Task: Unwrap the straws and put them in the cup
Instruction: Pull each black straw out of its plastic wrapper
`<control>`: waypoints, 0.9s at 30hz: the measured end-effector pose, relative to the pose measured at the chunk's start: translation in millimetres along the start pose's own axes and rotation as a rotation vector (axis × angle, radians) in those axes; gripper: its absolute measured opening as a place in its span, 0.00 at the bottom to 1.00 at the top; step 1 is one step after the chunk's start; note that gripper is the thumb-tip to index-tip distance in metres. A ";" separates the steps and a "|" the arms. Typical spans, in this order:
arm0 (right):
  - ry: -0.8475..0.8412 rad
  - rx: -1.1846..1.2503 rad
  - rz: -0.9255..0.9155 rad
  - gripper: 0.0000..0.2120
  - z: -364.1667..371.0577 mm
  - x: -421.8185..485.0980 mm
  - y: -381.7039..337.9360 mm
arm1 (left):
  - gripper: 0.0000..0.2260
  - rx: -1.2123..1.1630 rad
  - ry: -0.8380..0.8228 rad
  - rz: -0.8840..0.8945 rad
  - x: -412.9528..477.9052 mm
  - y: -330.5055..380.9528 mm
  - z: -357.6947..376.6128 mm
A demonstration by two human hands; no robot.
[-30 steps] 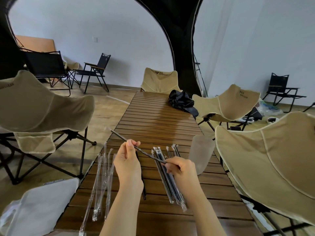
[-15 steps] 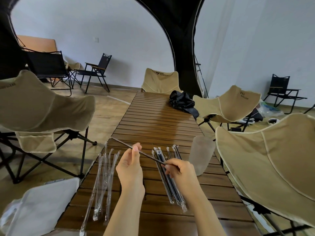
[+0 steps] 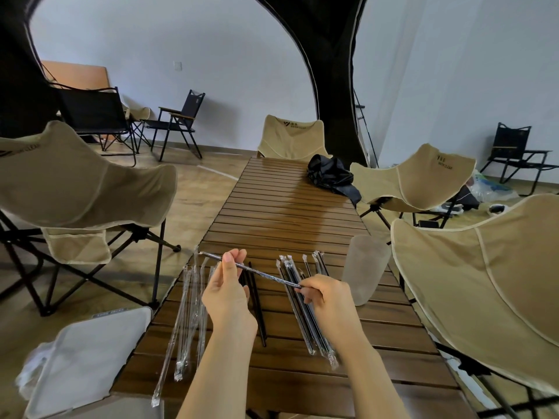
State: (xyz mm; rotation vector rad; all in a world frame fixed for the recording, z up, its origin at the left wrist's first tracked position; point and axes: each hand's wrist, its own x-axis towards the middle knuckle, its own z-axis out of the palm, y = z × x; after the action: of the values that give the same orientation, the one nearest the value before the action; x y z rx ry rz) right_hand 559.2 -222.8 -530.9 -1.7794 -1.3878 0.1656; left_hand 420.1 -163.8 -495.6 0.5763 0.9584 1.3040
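My left grip (image 3: 227, 294) pinches a wrapped straw (image 3: 260, 272) near its far tip and my right grip (image 3: 329, 300) pinches the other end. The straw is held above the counter (image 3: 287, 207), between the empty wrappers (image 3: 187, 313) and the pile of wrapped straws (image 3: 305, 313). I judge that a hard pull could bend the thin straw or let it slip and drop, and a wide swing right could tip the light cup (image 3: 366, 267) standing near the pile.

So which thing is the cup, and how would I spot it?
Find the long wooden table. Near its right edge, just beyond the right hand, stands the cup. It is tall, frosted and see-through, while its neighbours are thin black straws in wrappers.
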 end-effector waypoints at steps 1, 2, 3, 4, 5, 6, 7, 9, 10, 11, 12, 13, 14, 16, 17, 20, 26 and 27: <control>-0.022 -0.015 0.005 0.10 1.0 2.5 0.7 | 0.06 0.003 -0.004 0.001 0.5 0.3 0.2; -0.071 -0.018 0.015 0.10 2.0 4.8 0.5 | 0.06 0.002 -0.005 0.002 0.6 0.7 0.5; -0.141 -0.018 0.063 0.11 3.1 7.6 0.3 | 0.06 0.000 -0.003 0.002 1.0 0.7 0.5; -0.180 -0.010 0.117 0.12 3.1 9.3 0.5 | 0.06 -0.002 0.001 0.000 1.1 0.8 0.4; -0.188 0.015 0.151 0.12 3.0 9.4 0.9 | 0.07 -0.004 0.004 -0.006 0.9 0.7 0.3; -0.163 0.054 0.149 0.12 2.0 8.0 -0.8 | 0.07 -0.010 0.005 -0.015 0.5 0.6 0.1; -0.125 0.083 0.136 0.12 1.7 6.9 -1.2 | 0.07 -0.016 0.004 -0.024 0.2 0.4 0.0; -0.092 0.067 0.110 0.12 2.3 6.3 -0.5 | 0.07 -0.019 -0.003 -0.033 0.0 -0.3 0.4; -0.136 0.052 0.125 0.12 2.3 7.4 -1.7 | 0.07 -0.014 -0.008 -0.032 -0.2 -0.8 0.8; -0.192 0.049 0.166 0.13 2.9 9.9 -1.5 | 0.07 -0.007 -0.012 -0.031 -0.5 -1.6 1.2; -0.210 0.045 0.168 0.13 3.0 9.8 -2.0 | 0.07 0.001 -0.015 -0.031 -0.7 -2.7 1.6; -0.192 0.054 0.142 0.12 2.8 8.8 -3.1 | 0.07 0.006 -0.017 -0.034 -1.3 -3.8 1.8; -0.139 0.040 0.087 0.11 1.0 6.2 -4.9 | 0.07 0.008 -0.019 -0.040 -2.0 -4.9 1.7; -0.027 -0.038 -0.031 0.10 -2.9 -0.1 -3.8 | 0.07 0.006 -0.021 -0.066 -3.4 -7.0 1.5; 0.000 -0.074 -0.060 0.09 -3.8 -0.2 -2.9 | 0.07 0.001 -0.022 -0.081 -3.8 -7.8 1.3; -0.057 -0.071 -0.017 0.10 -1.5 3.1 -4.1 | 0.07 -0.002 -0.036 -0.082 -4.1 -9.2 2.4; -0.054 -0.095 -0.048 0.11 0.9 2.5 -7.7 | 0.07 0.038 -0.058 -0.041 -5.5 -11.4 4.7; -0.114 -0.101 -0.013 0.11 0.9 5.9 -5.7 | 0.07 0.042 -0.060 -0.043 -5.4 -12.6 4.8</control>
State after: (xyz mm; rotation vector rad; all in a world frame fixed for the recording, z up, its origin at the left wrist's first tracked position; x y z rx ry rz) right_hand 556.7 -217.2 -525.4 -1.8680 -1.5116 0.1956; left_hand 431.0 -171.0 -502.0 0.6201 0.9457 1.2244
